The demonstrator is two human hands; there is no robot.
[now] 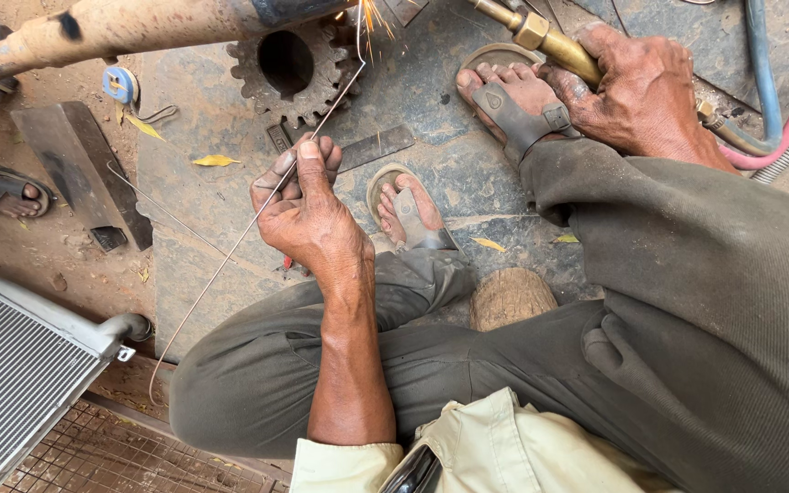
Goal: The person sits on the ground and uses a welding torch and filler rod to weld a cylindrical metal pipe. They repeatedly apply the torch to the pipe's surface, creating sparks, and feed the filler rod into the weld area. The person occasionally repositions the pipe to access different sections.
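Observation:
My left hand (308,205) pinches a long thin filler rod (230,256) between thumb and fingers; the rod runs up to a point of sparks (369,16) under a rusty yellow pipe (120,27). My right hand (643,91) grips a brass gas torch (541,38) whose tip points toward the same sparks. A large steel gear (287,68) lies under the pipe, just beyond my left hand. My sandalled feet (513,96) rest on a steel plate (194,210) on the ground.
A radiator (20,365) lies at the lower left on a mesh grate. Blue and pink hoses (778,100) trail from the torch at the right. Another person's sandalled foot (2,192) is at the left edge. A flat metal bar (372,149) and a wooden block (509,297) are near my legs.

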